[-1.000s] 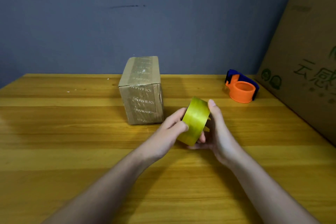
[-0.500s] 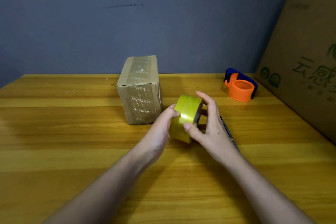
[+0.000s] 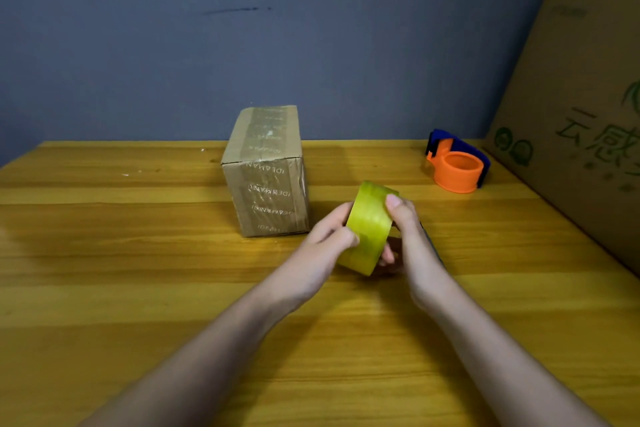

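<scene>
A yellow roll of packing tape (image 3: 370, 227) stands on edge just above the wooden table (image 3: 138, 253), held between both hands. My left hand (image 3: 323, 246) grips its left side, thumb across the outer band. My right hand (image 3: 410, 243) grips the right side, with the thumb pressed on the top of the roll and the fingers curled behind it. A small taped cardboard box (image 3: 268, 172) stands just left of and behind the roll.
An orange and blue tape dispenser (image 3: 457, 166) sits at the back right of the table. Large cardboard cartons (image 3: 581, 107) lean along the right edge. A thin dark object (image 3: 433, 243) lies on the table behind my right hand. A grey wall closes the far side.
The roll has been turned in my hands: from tilted, to lying flatter, to standing on edge again. My right thumb shifted onto the roll's top. Both hands stay on it.
</scene>
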`<act>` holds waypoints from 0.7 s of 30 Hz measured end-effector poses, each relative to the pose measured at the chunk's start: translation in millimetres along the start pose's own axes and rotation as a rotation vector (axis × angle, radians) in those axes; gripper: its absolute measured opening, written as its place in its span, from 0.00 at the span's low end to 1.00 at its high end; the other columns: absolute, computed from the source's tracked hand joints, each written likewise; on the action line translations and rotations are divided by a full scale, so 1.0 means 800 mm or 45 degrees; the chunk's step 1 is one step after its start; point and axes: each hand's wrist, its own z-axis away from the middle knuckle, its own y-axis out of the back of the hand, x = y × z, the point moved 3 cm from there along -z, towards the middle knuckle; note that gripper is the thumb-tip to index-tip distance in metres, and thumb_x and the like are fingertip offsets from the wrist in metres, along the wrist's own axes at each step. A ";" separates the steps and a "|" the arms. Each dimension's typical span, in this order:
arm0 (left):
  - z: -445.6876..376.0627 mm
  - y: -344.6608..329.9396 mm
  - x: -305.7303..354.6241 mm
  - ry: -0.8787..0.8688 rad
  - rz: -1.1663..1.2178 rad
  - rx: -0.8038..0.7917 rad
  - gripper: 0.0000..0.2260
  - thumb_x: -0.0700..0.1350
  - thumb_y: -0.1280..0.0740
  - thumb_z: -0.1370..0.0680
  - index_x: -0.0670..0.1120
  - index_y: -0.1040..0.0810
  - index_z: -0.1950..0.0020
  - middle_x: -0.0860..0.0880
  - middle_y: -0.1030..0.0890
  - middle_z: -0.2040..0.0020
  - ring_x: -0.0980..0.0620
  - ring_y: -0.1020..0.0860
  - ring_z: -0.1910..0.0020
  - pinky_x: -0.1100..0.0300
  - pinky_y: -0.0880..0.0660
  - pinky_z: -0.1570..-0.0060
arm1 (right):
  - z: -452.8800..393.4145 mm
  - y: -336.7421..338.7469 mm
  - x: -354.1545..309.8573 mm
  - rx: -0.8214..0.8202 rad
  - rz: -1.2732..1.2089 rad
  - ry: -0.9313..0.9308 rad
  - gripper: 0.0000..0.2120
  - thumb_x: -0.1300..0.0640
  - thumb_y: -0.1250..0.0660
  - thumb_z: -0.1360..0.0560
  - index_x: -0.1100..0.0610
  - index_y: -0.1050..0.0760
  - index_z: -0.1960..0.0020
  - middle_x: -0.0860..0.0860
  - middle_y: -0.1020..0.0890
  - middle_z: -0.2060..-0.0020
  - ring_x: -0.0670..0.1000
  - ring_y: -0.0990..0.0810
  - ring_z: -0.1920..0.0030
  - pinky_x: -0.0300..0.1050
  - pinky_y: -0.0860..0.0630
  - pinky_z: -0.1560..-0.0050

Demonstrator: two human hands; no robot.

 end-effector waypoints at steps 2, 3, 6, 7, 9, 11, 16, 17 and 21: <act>0.000 0.001 0.001 -0.001 0.006 0.023 0.17 0.38 0.46 0.30 0.43 0.26 0.44 0.45 0.18 0.65 0.51 0.20 0.63 0.62 0.23 0.59 | 0.002 0.000 -0.002 -0.006 0.025 0.015 0.42 0.21 0.40 0.42 0.49 0.32 0.39 0.45 0.28 0.65 0.52 0.27 0.57 0.56 0.30 0.46; 0.000 0.002 0.001 0.000 0.012 0.037 0.17 0.38 0.46 0.30 0.43 0.26 0.44 0.45 0.18 0.66 0.51 0.20 0.64 0.62 0.23 0.60 | 0.004 -0.001 -0.004 -0.013 0.026 0.026 0.39 0.23 0.40 0.40 0.49 0.32 0.39 0.46 0.28 0.65 0.53 0.27 0.56 0.57 0.29 0.44; 0.000 0.004 0.002 0.007 0.007 0.075 0.16 0.40 0.46 0.29 0.41 0.26 0.44 0.44 0.19 0.67 0.50 0.21 0.65 0.62 0.24 0.61 | 0.008 -0.001 -0.011 -0.043 0.032 0.065 0.32 0.27 0.42 0.38 0.45 0.32 0.40 0.48 0.25 0.62 0.54 0.26 0.54 0.58 0.27 0.43; -0.001 0.005 0.001 0.011 -0.003 0.088 0.16 0.41 0.46 0.28 0.40 0.26 0.44 0.43 0.19 0.66 0.50 0.21 0.65 0.61 0.24 0.62 | 0.010 -0.001 -0.014 -0.052 0.056 0.091 0.31 0.27 0.43 0.38 0.43 0.33 0.42 0.48 0.24 0.58 0.53 0.25 0.52 0.53 0.27 0.44; -0.002 0.007 0.001 0.021 -0.015 0.112 0.16 0.43 0.46 0.27 0.41 0.25 0.45 0.42 0.20 0.66 0.49 0.22 0.66 0.59 0.25 0.62 | 0.017 -0.001 -0.020 -0.062 0.127 0.147 0.31 0.28 0.44 0.40 0.41 0.35 0.41 0.47 0.23 0.49 0.46 0.25 0.47 0.36 0.29 0.49; -0.002 0.008 0.003 0.014 -0.027 0.127 0.15 0.44 0.46 0.26 0.43 0.24 0.46 0.43 0.19 0.67 0.49 0.21 0.66 0.58 0.25 0.62 | 0.022 0.000 -0.027 -0.050 0.149 0.201 0.32 0.30 0.43 0.38 0.44 0.37 0.38 0.46 0.23 0.48 0.38 0.25 0.50 0.25 0.32 0.55; -0.001 0.005 0.006 0.006 -0.045 0.138 0.15 0.44 0.46 0.26 0.44 0.24 0.46 0.46 0.19 0.68 0.50 0.21 0.67 0.61 0.24 0.64 | 0.027 0.000 -0.038 -0.049 0.150 0.346 0.30 0.36 0.38 0.32 0.49 0.38 0.35 0.49 0.23 0.55 0.37 0.23 0.68 0.27 0.28 0.62; -0.001 0.006 0.006 0.012 -0.028 0.159 0.14 0.44 0.45 0.27 0.44 0.23 0.47 0.45 0.19 0.67 0.50 0.21 0.67 0.60 0.24 0.64 | 0.027 -0.001 -0.038 -0.028 0.186 0.372 0.35 0.30 0.37 0.34 0.48 0.38 0.34 0.51 0.23 0.50 0.41 0.21 0.64 0.34 0.25 0.58; -0.002 0.010 0.004 0.039 -0.003 0.214 0.14 0.49 0.39 0.30 0.46 0.22 0.50 0.43 0.20 0.61 0.48 0.22 0.64 0.55 0.25 0.60 | 0.028 0.001 -0.038 0.034 0.351 0.480 0.40 0.23 0.40 0.37 0.44 0.39 0.33 0.50 0.29 0.38 0.56 0.21 0.53 0.55 0.21 0.57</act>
